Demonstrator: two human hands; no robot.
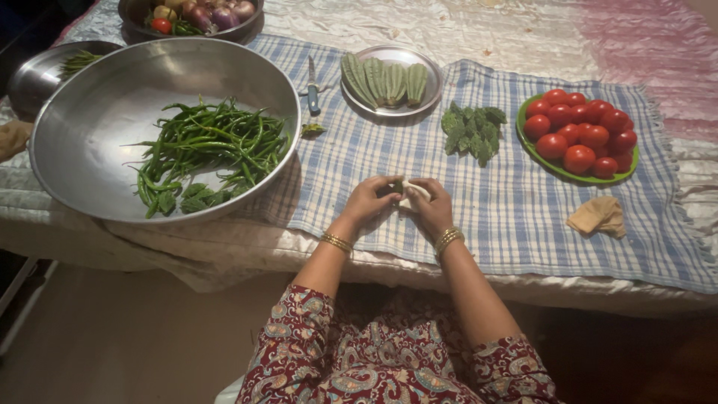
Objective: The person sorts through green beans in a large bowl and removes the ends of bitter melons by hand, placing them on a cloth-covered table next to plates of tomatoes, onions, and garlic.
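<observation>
Pale folded cloth [410, 196] pinched between both hands over the checked cloth [508, 202], near the worktop's front edge | left hand [368, 199] and right hand [434, 208]: each grip closed on it | big steel basin [97, 112] of green chillies [213, 146] lies left, tomatoes [580, 135] right, keeping the middle free for the hands

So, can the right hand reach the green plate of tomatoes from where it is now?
Probably yes. The right hand rests on the checked cloth, sharing a small pale thing with the left hand. Only bare cloth lies between it and the plate of tomatoes.
</observation>
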